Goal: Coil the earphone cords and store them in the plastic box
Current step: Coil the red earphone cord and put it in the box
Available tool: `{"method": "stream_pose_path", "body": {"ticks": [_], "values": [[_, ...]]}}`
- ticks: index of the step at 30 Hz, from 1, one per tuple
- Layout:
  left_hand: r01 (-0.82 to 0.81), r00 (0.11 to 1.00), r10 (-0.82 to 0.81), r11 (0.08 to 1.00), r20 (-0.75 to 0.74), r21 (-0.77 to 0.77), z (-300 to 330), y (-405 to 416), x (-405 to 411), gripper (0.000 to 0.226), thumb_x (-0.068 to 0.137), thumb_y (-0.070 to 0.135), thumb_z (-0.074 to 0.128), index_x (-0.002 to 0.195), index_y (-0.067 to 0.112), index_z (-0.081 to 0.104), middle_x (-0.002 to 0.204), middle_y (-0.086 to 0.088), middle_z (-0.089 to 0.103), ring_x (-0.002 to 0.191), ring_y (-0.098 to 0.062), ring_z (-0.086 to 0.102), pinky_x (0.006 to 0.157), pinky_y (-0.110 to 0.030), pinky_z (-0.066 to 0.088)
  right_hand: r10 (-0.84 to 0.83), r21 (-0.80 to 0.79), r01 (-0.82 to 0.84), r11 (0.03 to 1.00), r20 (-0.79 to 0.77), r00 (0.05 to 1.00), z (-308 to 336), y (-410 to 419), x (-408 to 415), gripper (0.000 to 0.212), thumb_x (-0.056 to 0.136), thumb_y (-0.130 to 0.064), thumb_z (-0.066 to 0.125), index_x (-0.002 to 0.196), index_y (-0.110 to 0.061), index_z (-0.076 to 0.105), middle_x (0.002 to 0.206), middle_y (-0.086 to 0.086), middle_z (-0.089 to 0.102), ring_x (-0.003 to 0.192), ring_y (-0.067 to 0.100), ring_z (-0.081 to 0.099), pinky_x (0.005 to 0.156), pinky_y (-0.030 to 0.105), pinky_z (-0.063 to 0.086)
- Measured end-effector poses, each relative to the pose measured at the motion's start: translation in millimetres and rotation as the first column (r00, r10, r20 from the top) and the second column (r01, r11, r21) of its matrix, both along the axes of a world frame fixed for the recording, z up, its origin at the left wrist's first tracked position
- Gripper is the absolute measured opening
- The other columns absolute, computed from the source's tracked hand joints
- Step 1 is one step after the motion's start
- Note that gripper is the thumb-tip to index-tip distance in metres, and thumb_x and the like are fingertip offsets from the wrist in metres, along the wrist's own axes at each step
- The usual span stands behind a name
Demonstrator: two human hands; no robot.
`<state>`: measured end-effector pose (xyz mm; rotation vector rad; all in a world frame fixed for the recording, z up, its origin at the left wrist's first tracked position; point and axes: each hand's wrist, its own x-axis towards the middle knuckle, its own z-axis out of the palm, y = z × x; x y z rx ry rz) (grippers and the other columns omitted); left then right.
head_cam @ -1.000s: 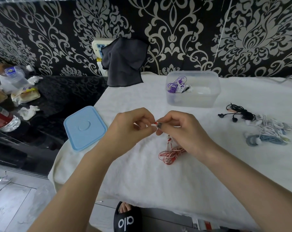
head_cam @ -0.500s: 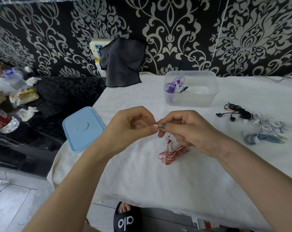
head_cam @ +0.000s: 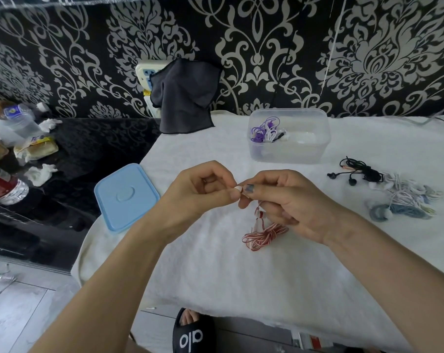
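Observation:
A red-and-white earphone cord (head_cam: 264, 234) lies in a loose bundle on the white cloth, its upper end rising to my hands. My left hand (head_cam: 200, 192) and my right hand (head_cam: 284, 200) meet fingertip to fingertip above it, both pinching a small white end of that cord. The clear plastic box (head_cam: 289, 151) stands at the back, open, with purple and white earphones (head_cam: 262, 129) inside. Black earphones (head_cam: 358, 170) and a white-and-blue tangle of earphones (head_cam: 404, 200) lie to the right.
The box's light blue lid (head_cam: 125, 196) lies at the cloth's left edge. A dark cloth (head_cam: 185, 98) hangs at the back over a power strip. Bottles, wrappers and tissues crowd the black counter (head_cam: 88, 143) on the left. A slippered foot (head_cam: 190, 332) shows below the table.
Both hands stay pinched together on the cord's end. The cord bundle has shifted slightly on the cloth, and the view has drifted a little.

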<state>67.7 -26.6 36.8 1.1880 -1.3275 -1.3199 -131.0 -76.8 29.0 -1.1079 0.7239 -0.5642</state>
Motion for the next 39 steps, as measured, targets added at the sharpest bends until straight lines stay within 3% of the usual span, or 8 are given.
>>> {"method": "stream_pose_path", "body": {"ticks": [8,12,15,27,31,35,37,39], "values": [[-0.039,0.993,0.043,0.999,-0.113,0.032,-1,-4,-2,0.006,0.089,0.004,0.065,0.088,0.008,0.062,0.084,-0.011,0.066,0.078,-0.024,0.06,0.083,-0.041,0.045,-0.079,0.039,0.077,0.996,0.075,0.994,-1,8,8,0.016,0.097,-0.006,0.056,0.093,0.001,0.07,0.083,0.014,0.071,0.036,0.007,0.019,0.036,0.011,0.031],[-0.088,0.996,0.086,0.993,-0.021,-0.076,2,-4,-7,0.015,0.092,-0.004,0.068,0.094,0.007,0.058,0.085,-0.003,0.062,0.075,-0.022,0.061,0.077,-0.03,0.048,-0.088,0.02,0.087,0.996,0.056,0.995,-5,7,11,0.016,0.098,-0.009,0.056,0.097,-0.006,0.071,0.09,0.014,0.074,0.037,0.007,0.02,0.045,0.019,0.021],[-0.092,0.992,0.105,0.981,0.072,-0.17,5,0,-9,0.009,0.093,-0.007,0.065,0.092,0.0,0.059,0.079,-0.006,0.067,0.072,-0.018,0.066,0.072,-0.021,0.05,-0.116,0.031,0.114,0.993,0.075,0.99,-3,8,10,0.017,0.099,-0.006,0.054,0.1,-0.002,0.07,0.092,0.016,0.074,0.037,0.008,0.02,0.038,0.013,0.028],[-0.127,0.964,0.191,0.941,0.183,-0.313,1,2,-14,0.009,0.091,-0.007,0.069,0.089,-0.001,0.062,0.091,-0.011,0.065,0.084,-0.026,0.071,0.082,-0.047,0.062,-0.131,0.017,0.13,0.991,0.06,0.99,5,13,5,0.016,0.098,0.0,0.052,0.101,0.001,0.068,0.081,0.015,0.075,0.032,0.005,0.019,0.038,0.012,0.031],[-0.132,0.975,0.177,0.947,0.134,-0.292,-1,0,-14,0.009,0.09,-0.01,0.068,0.088,-0.005,0.061,0.092,-0.018,0.062,0.085,-0.027,0.07,0.082,-0.042,0.061,-0.133,-0.012,0.133,0.991,0.034,0.991,6,14,4,0.017,0.098,0.001,0.051,0.105,0.003,0.066,0.061,-0.002,0.07,0.032,0.004,0.02,0.04,0.015,0.027],[-0.139,0.971,0.186,0.949,0.148,-0.282,0,1,-14,0.011,0.089,-0.01,0.07,0.086,-0.004,0.061,0.092,-0.018,0.063,0.085,-0.028,0.069,0.084,-0.054,0.061,-0.125,-0.006,0.125,0.992,0.014,0.992,12,15,3,0.018,0.097,0.004,0.049,0.102,0.003,0.065,0.042,-0.007,0.055,0.032,0.004,0.017,0.035,0.014,0.021],[-0.14,0.966,0.196,0.947,0.171,-0.29,1,2,-15,0.015,0.088,-0.01,0.07,0.083,0.0,0.061,0.09,-0.014,0.064,0.083,-0.025,0.068,0.083,-0.057,0.06,-0.141,0.027,0.14,0.99,0.025,0.99,15,16,4,0.021,0.096,0.006,0.047,0.095,0.0,0.068,0.036,0.002,0.041,0.031,0.005,0.015,0.034,0.011,0.028],[-0.136,0.961,0.201,0.942,0.192,-0.307,2,2,-16,0.02,0.087,-0.011,0.069,0.082,0.006,0.06,0.089,-0.011,0.063,0.082,-0.024,0.066,0.082,-0.059,0.059,-0.158,0.048,0.156,0.987,0.038,0.987,15,16,5,0.029,0.094,0.005,0.047,0.086,-0.006,0.073,0.05,0.018,0.034,0.032,0.007,0.013,0.034,0.011,0.032]]}}
